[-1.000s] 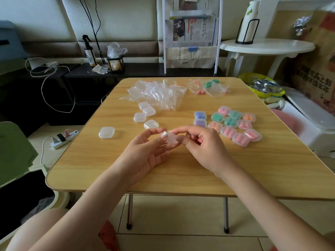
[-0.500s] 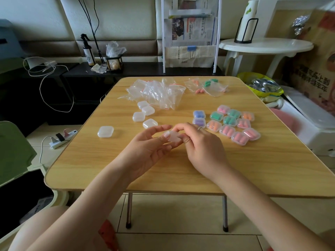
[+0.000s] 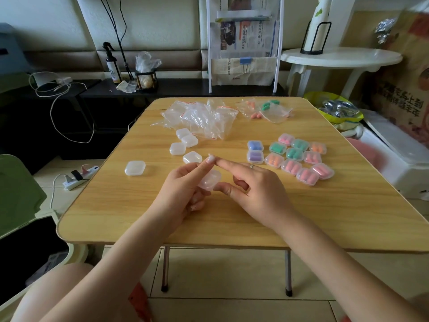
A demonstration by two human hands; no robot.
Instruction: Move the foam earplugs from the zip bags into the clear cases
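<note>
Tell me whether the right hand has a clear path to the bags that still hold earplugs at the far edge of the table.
Probably yes: the right hand holds nothing, and bare table lies between it and the bags, with the filled cases off to the right.
</note>
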